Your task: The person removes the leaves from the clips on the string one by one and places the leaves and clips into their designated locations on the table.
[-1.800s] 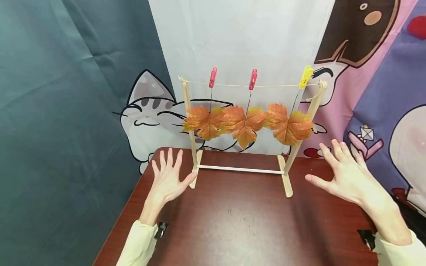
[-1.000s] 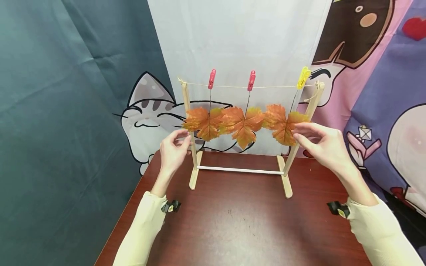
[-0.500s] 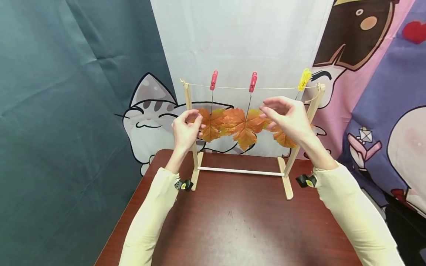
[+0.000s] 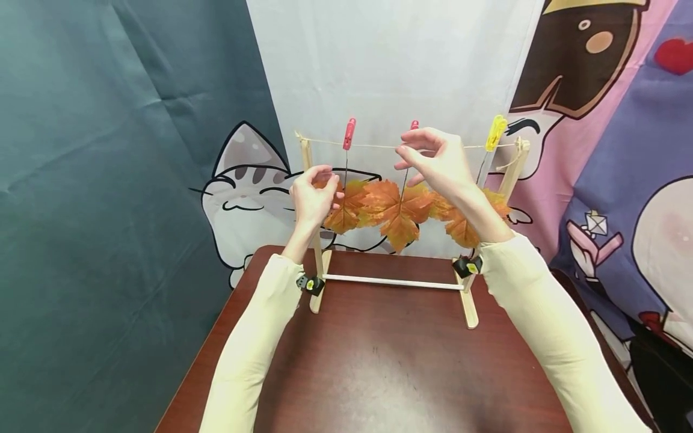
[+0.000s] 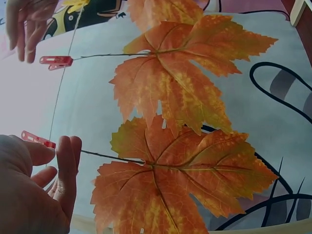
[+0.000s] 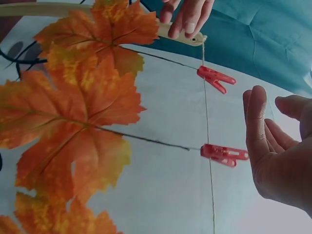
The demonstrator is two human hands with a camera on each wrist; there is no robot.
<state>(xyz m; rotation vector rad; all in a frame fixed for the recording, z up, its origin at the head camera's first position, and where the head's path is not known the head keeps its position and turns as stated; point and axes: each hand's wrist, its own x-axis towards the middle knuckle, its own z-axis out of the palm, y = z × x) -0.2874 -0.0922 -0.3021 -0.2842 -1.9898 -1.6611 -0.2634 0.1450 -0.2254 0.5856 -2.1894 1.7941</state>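
Three orange maple leaves hang by wire stems from clothespins on a string: the left leaf [image 4: 346, 210], middle leaf [image 4: 397, 207] and right leaf [image 4: 461, 230]. Pink clothespins hold the left one [image 4: 349, 133] and the middle one [image 6: 224, 153]; a yellow clothespin [image 4: 495, 133] holds the right one. My left hand [image 4: 313, 195] is in front of the left leaf's edge, bent fingers and thumb apart, nothing held. My right hand [image 4: 438, 161] is raised by the middle clothespin, partly covering it in the head view; thumb and fingers are spread apart in the right wrist view.
A wooden stand with a white crossbar [image 4: 392, 281] carries the string between two posts, its feet on a brown table [image 4: 368, 361]. Behind it hangs a printed cartoon curtain [image 4: 400, 66]; a grey-green cloth [image 4: 108, 210] covers the left side.
Both hands have risen from above the table and moved inward, the right one across the right leaf up to the middle clothespin. Fingers went from spread to bent. Leaves and clothespins stay on the string.
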